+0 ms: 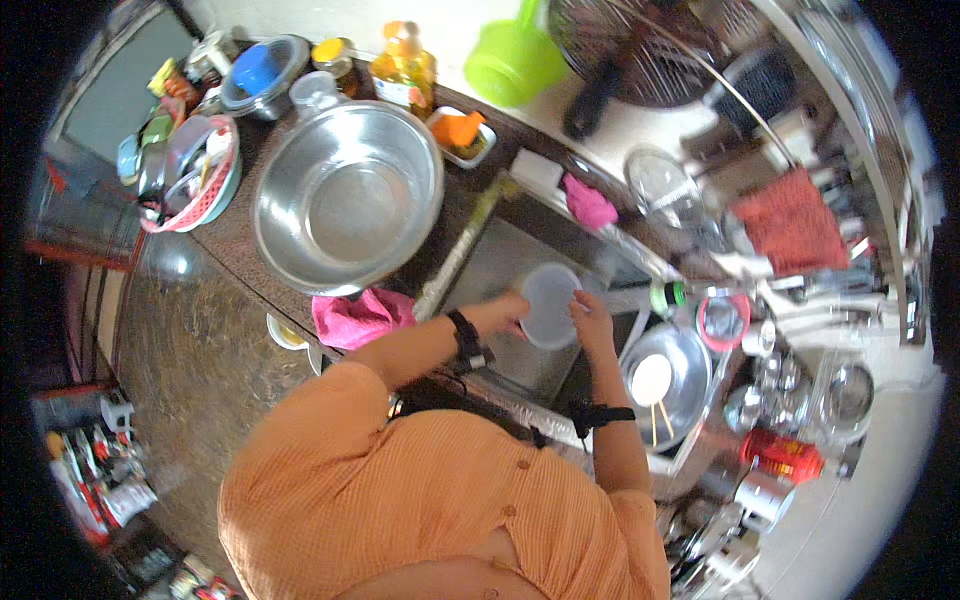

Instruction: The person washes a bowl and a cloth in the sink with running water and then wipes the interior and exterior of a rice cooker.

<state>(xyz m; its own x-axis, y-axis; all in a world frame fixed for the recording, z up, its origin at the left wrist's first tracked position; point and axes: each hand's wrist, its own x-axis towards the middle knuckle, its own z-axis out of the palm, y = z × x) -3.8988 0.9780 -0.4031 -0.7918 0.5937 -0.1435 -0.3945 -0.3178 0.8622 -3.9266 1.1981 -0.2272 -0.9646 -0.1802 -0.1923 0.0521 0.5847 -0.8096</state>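
Observation:
Both my hands hold a round translucent plastic container or lid [551, 306] over a sink basin [502, 255]. My left hand [504, 313] grips its left edge, and my right hand [589, 315] has its fingers on the right edge. Each wrist wears a black band. Right of my right hand, a large metal bowl [690, 375] holds a white round item [651, 380] and a pair of chopsticks [660, 424]. A wide, shiny metal basin [349, 199] stands on the dark counter to the left, beside a pink cloth [364, 319].
A pink basket [214, 187] of utensils stands far left. Behind the basin are a yellow oil bottle [405, 71] and a small tray with an orange item [465, 135]. A green plastic dipper [514, 64] hangs on the wall. A green-capped bottle [667, 295] stands near the tap.

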